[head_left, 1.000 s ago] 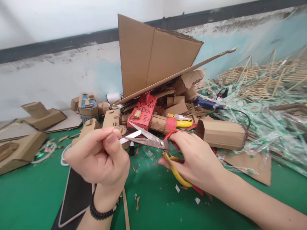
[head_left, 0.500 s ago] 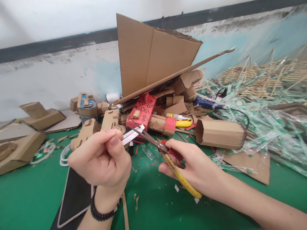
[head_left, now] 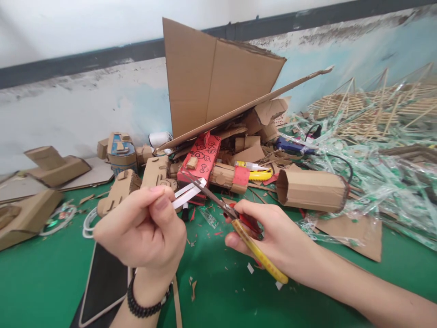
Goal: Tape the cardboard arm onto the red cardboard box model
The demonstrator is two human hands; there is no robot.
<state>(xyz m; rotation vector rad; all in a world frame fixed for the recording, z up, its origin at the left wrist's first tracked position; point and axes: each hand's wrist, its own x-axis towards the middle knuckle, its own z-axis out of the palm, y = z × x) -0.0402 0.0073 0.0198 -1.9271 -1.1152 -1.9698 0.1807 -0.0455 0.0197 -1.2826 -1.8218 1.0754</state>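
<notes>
My left hand pinches a narrow folded white paper strip between thumb and fingers, its folded end pointing right. My right hand is closed round the handles of a pair of scissors, one handle yellow and the other red. The blades point up and left, lying across the strip's free end. Just behind the blades stands a red cardboard box piece with black drawings. A brown cardboard roll with a red band joins its right side.
A large cardboard sheet leans over scraps at the back. A hexagonal cardboard tube, a blue glue gun and crumpled clear plastic lie to the right. A black tablet-like panel lies beside my left wrist on the green table.
The scissor blades have closed slightly at the white strip's end. Both hands stay nearly in place, and the whole view has shifted a little.
</notes>
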